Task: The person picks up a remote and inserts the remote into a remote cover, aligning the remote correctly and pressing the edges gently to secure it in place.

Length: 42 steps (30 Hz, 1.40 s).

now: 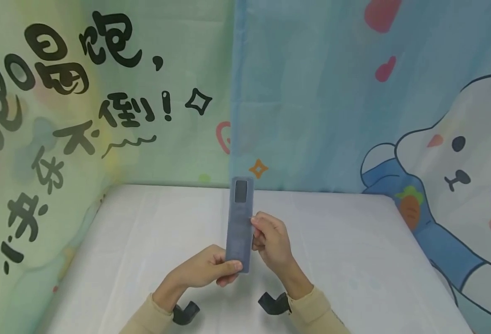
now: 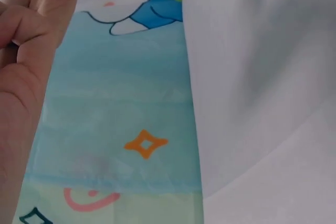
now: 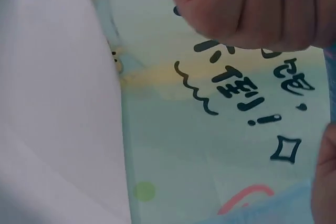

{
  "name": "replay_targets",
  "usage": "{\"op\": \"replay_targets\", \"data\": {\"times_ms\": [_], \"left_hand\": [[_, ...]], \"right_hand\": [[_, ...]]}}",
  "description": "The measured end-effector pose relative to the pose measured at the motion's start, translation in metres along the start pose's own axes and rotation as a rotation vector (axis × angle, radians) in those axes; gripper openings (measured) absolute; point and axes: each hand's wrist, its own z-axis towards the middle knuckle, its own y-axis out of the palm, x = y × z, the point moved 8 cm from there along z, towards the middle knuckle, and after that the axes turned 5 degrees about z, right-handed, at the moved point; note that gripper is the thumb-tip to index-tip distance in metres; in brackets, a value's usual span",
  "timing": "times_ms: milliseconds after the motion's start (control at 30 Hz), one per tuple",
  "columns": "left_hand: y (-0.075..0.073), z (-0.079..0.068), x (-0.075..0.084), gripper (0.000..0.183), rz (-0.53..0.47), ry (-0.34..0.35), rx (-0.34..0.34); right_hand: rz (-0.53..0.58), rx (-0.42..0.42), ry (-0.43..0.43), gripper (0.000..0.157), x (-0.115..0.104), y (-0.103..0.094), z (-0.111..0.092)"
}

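A long, flat blue-grey case (image 1: 239,227) with a dark rectangular window near its top end is held upright over the table in the head view. My left hand (image 1: 207,267) grips its lower end, thumb across the front and fingers behind. Higher up, my right hand (image 1: 272,239) pinches the right edge, its other fingers curled in. The left wrist view has part of the left hand (image 2: 31,51) along its left side. Curled fingers of the right hand (image 3: 257,11) fill the top of the right wrist view. The case itself does not show in either wrist view.
A white-covered table (image 1: 166,213) lies under both hands. Behind it hang a green printed curtain (image 1: 187,153) with black lettering and a blue curtain (image 1: 312,130) with a cartoon animal. Dark curved pieces (image 1: 273,304) sit at both wrists, below beige sleeves.
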Motion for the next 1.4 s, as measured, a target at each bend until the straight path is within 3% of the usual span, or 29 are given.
{"op": "replay_targets", "data": {"times_ms": [167, 233, 333, 500, 633, 767, 867, 1000, 1200, 1400], "left_hand": [[-0.002, -0.001, 0.001, 0.042, 0.065, -0.012, 0.048], [-0.004, -0.001, 0.002, 0.042, 0.077, -0.007, 0.074], [-0.006, -0.001, 0.001, 0.042, 0.076, -0.006, 0.101], [-0.009, 0.0, -0.003, 0.041, 0.1, -0.008, 0.132], [-0.019, -0.002, -0.006, 0.036, 0.196, -0.088, 0.177], [-0.041, -0.006, 0.002, 0.03, 0.339, -0.12, 0.283], [-0.055, -0.004, 0.009, 0.029, 0.372, -0.089, 0.342], [-0.062, 0.0, 0.012, 0.03, 0.317, -0.032, 0.324], [-0.061, 0.004, 0.013, 0.034, 0.248, 0.031, 0.293], [-0.058, 0.005, 0.017, 0.033, 0.213, 0.139, 0.348]], "right_hand": [[-0.257, -0.065, -0.017, 0.03, 0.001, 0.002, -0.001], [-0.364, -0.073, 0.016, 0.028, 0.003, 0.0, -0.001], [-0.431, -0.126, 0.102, 0.021, 0.008, 0.001, -0.005], [-0.389, -0.258, 0.163, 0.025, 0.015, 0.009, -0.014], [-0.383, -0.258, 0.153, 0.026, 0.017, 0.01, -0.016], [-0.371, -0.243, 0.2, 0.032, 0.021, 0.009, -0.019], [-0.342, -0.25, 0.26, 0.041, 0.025, 0.009, -0.022], [-0.322, -0.261, 0.317, 0.046, 0.031, 0.01, -0.025], [-0.378, -0.229, 0.281, 0.039, 0.031, 0.012, -0.024], [-0.368, -0.247, 0.244, 0.031, 0.028, 0.016, -0.023]]}}
